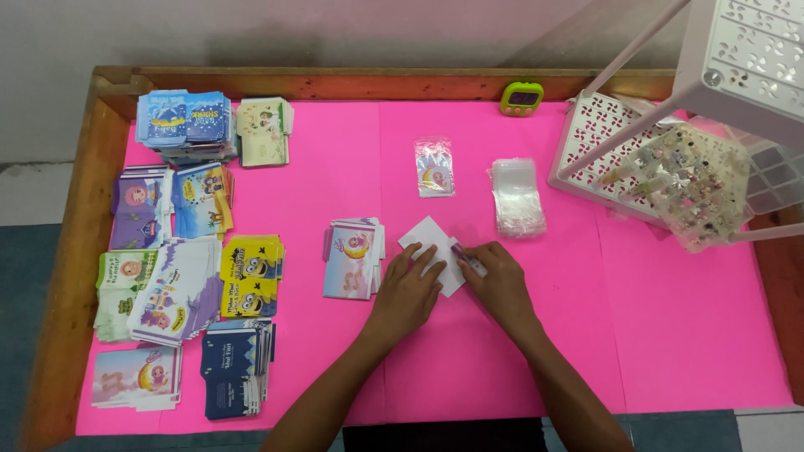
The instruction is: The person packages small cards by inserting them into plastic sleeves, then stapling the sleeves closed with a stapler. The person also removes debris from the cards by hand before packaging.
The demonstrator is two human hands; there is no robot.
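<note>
at centre frame: white card, flat on the pink table cover. left hand spread open, pinning it; right hand pinches its right edge, apparently folding. printed card stack just left; clear bags above, within reach.

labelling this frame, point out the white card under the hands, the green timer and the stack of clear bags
white card (425, 232), head view, bare top corner
green timer (522, 98), head view, middle of its face
stack of clear bags (517, 197), head view, middle of the top bag
</note>
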